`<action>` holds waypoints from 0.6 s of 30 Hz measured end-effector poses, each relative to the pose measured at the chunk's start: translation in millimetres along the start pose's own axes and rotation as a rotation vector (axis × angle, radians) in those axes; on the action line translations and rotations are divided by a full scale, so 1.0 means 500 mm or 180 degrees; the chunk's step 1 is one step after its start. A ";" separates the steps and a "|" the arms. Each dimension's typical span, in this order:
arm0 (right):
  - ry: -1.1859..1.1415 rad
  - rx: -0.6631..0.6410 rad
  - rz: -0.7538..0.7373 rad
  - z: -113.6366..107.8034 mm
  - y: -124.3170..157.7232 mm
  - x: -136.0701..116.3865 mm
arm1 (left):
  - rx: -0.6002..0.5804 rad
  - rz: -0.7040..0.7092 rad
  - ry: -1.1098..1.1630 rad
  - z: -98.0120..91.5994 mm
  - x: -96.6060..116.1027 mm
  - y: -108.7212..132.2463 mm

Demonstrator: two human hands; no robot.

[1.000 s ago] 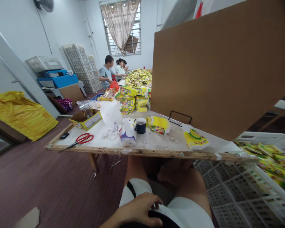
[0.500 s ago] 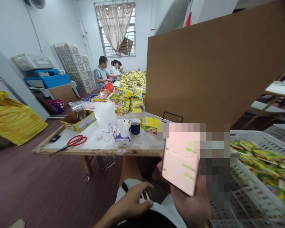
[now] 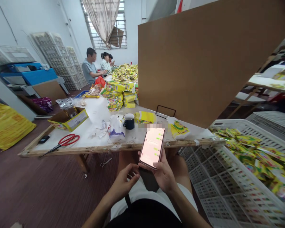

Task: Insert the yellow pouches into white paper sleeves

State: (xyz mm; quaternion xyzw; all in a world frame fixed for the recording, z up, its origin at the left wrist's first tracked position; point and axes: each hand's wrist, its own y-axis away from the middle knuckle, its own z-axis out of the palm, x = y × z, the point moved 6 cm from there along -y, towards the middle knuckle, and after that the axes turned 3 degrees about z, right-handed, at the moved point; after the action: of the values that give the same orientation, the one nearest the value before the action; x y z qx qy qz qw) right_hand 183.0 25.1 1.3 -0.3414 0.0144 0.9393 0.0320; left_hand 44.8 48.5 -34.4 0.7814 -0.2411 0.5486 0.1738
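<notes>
A smartphone (image 3: 151, 148) with a lit chat screen is in my right hand (image 3: 165, 174), whose thumb lies over the lower edge of the screen. My left hand (image 3: 126, 180) hovers over my lap just left of the phone, fingers loosely curled and apart, with nothing in it. Beyond the phone, on the table edge, stand a dark mug (image 3: 129, 122) and a tissue pack (image 3: 117, 134). Yellow packets (image 3: 146, 117) lie beside the mug, and another yellow packet (image 3: 179, 129) is to the right.
Red-handled scissors (image 3: 67, 139) and an open yellow box (image 3: 72, 119) are on the table's left. A large cardboard sheet (image 3: 185, 66) stands upright at right. A white crate (image 3: 211, 183) of yellow packets is at my right. Co-workers (image 3: 91, 68) sit near a packet heap (image 3: 124, 73).
My right hand has brought the phone left and nearer the middle, and its screen is sharper. My left hand has shifted slightly left and up. The view has turned right.
</notes>
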 end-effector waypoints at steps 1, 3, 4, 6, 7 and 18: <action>0.0056 0.0011 -0.0028 -0.003 0.000 0.004 | -0.0020 0.0009 -0.0001 0.002 0.000 0.000; 0.0130 0.0046 -0.0043 -0.009 -0.001 0.012 | -0.0024 0.0019 0.0006 0.002 0.000 0.002; 0.0159 0.0055 -0.0036 -0.012 -0.002 0.015 | -0.0023 0.0023 0.0009 0.002 0.000 0.003; 0.0195 0.0046 -0.0019 -0.015 -0.003 0.018 | -0.0016 0.0038 0.0012 0.000 0.000 0.003; 0.0207 0.0026 -0.0024 -0.016 -0.003 0.019 | -0.0011 0.0045 0.0018 -0.001 0.000 0.003; 0.0469 -0.0133 0.0059 -0.017 0.003 0.071 | 0.0809 0.0146 0.1304 -0.022 0.002 -0.002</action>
State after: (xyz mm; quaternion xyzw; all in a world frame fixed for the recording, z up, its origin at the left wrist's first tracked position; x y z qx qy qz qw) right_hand 161.0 25.1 -27.8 -0.4100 0.0004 0.9120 0.0150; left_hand 37.2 54.9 -29.9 0.6638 -0.1476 0.7254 0.1069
